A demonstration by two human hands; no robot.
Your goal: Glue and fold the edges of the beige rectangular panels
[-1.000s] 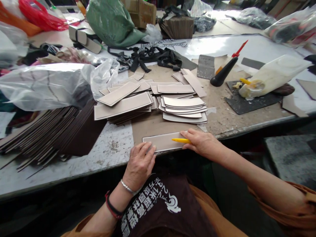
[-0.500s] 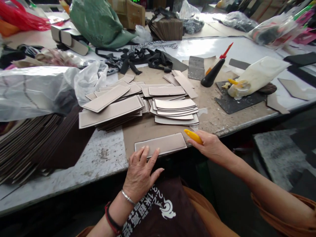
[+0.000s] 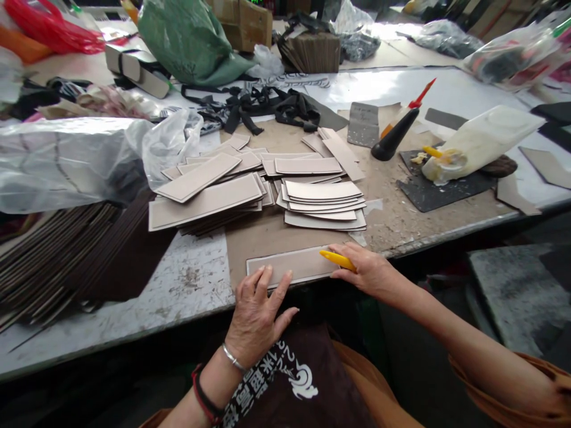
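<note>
A beige rectangular panel with a pale border point(image 3: 294, 266) lies flat at the table's near edge. The spread fingertips of my left hand point(image 3: 261, 306) rest on its lower left part. My right hand point(image 3: 368, 268) grips a yellow tool point(image 3: 338, 260), whose tip points left over the panel's right end; the fingers cover that corner. Behind the panel are a pile of similar beige pieces point(image 3: 205, 202) on the left and a stack of curved pieces point(image 3: 323, 202) on the right.
A black cone-shaped holder point(image 3: 395, 135) with a red tip stands at the back right. Beside it a white plastic bottle point(image 3: 491, 139) lies on a dark pad point(image 3: 435, 193). Dark sheets point(image 3: 57, 261) and a clear plastic bag point(image 3: 71, 160) occupy the left. Black straps point(image 3: 267, 107) lie behind.
My right hand has moved the yellow tool left and slightly down, over the panel's right end, and its fingers now meet the panel. My left hand keeps its place on the panel. The view has shifted slightly.
</note>
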